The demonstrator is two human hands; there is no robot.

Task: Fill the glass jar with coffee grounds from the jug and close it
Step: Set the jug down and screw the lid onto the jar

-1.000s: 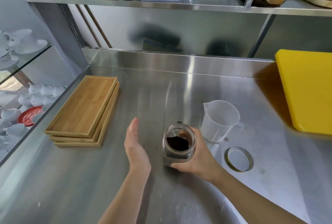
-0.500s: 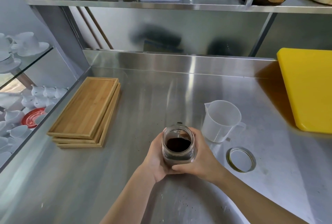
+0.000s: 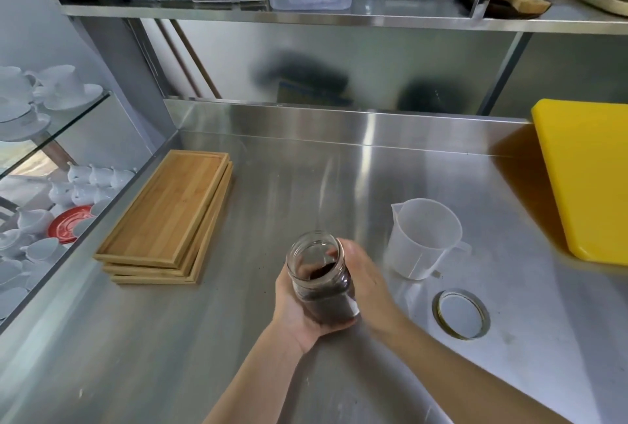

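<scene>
The glass jar (image 3: 319, 279) holds dark coffee grounds and has no lid on it. It is tilted, mouth leaning away and to the left, lifted off the steel counter (image 3: 306, 185). My left hand (image 3: 295, 313) cups it from below and the left side. My right hand (image 3: 368, 282) grips its right side. The clear plastic jug (image 3: 423, 236) stands upright and looks empty, to the right of the jar. The round metal lid (image 3: 461, 313) lies flat on the counter, in front of the jug.
A stack of wooden trays (image 3: 170, 216) lies at the left. A yellow cutting board (image 3: 591, 179) leans at the right edge. Specks of coffee grounds dot the counter near the jar. White cups (image 3: 40, 219) sit behind glass at far left. A shelf (image 3: 339, 17) with containers hangs overhead.
My left hand came in from open beside the jar and took hold under it. The jar then tipped from upright to tilted between both hands.
</scene>
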